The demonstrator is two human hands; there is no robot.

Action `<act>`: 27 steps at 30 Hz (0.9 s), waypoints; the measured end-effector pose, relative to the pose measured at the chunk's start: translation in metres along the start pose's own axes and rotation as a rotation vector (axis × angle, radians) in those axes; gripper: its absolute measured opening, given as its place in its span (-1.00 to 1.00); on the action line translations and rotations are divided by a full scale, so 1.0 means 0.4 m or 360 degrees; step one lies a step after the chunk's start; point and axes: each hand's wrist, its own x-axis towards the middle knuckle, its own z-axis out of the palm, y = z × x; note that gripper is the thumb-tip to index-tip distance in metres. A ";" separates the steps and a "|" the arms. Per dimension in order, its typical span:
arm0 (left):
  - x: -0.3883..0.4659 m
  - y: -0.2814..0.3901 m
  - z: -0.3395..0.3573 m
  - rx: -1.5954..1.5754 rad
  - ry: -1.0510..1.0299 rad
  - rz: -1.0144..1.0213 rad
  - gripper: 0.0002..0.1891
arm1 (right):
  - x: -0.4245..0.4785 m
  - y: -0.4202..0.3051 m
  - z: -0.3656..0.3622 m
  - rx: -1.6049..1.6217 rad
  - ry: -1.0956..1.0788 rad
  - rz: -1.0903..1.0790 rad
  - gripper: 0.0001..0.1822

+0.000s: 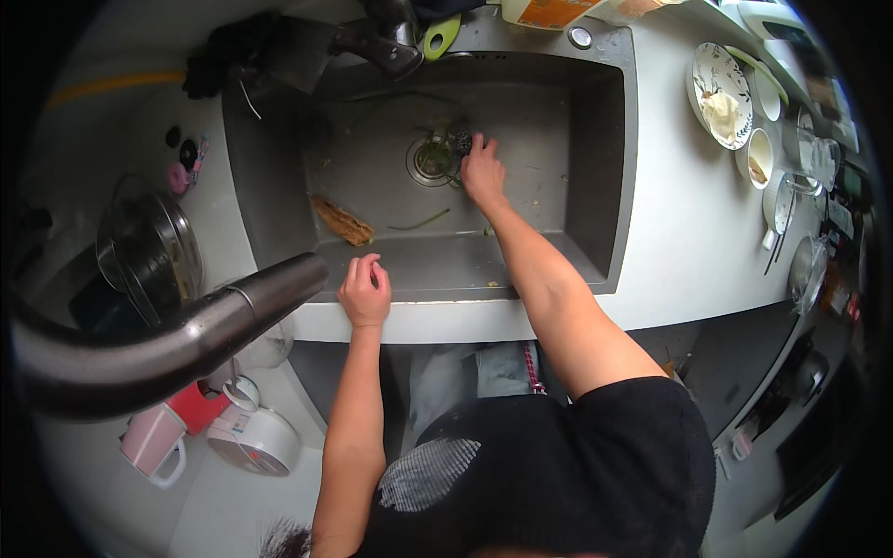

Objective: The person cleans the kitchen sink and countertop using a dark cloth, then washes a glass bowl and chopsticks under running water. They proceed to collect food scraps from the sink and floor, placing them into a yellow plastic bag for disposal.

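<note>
My right hand (484,169) reaches into the grey sink (527,195), its fingers on a dark steel-wool-like scrubber (460,142) just right of the drain (427,173). Green vegetable scraps (434,155) lie over the drain. My left hand (365,284), fingers curled and seemingly holding nothing, rests at the sink's near edge. A brown dried loofah-like piece (343,220) lies in the sink's near left part. Between it and my right forearm is a green stem (420,221). Small bits of food are scattered on the sink floor.
A metal faucet spout (279,282) juts in from the left. Metal pot lids (167,244) stand left of the sink. A cleaver-like blade (296,52) and a green-handled tool (441,36) lie at the far rim. On the right counter are a patterned plate (704,77), bowls and chopsticks.
</note>
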 end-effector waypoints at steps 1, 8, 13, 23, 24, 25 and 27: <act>-0.002 -0.003 0.002 0.0001 0.0006 -0.0009 -0.89 | -0.006 -0.010 -0.012 0.0020 0.0074 0.0062 -0.52; -0.003 0.006 -0.005 -0.0014 0.0028 -0.0015 -0.90 | -0.030 0.323 -0.136 -0.0813 0.0039 0.0160 -0.67; -0.006 -0.003 -0.001 -0.0002 0.0035 0.0010 -0.90 | -0.051 0.120 0.003 -0.0270 -0.0257 0.0008 -0.64; -0.011 -0.009 0.007 -0.0034 0.0100 0.0009 -0.91 | -0.075 0.190 -0.199 -0.0581 -0.0848 -0.1483 -0.61; -0.009 -0.006 0.005 -0.0043 0.0089 0.0019 -0.91 | -0.097 0.230 -0.164 -0.0706 -0.0894 -0.1554 -0.64; -0.007 -0.002 0.002 -0.0048 0.0083 0.0025 -0.91 | -0.111 0.264 -0.112 -0.0831 -0.0939 -0.1631 -0.66; -0.007 -0.006 0.000 -0.0044 0.0083 0.0022 -0.91 | -0.093 0.218 -0.054 -0.0848 -0.0899 -0.1411 -0.62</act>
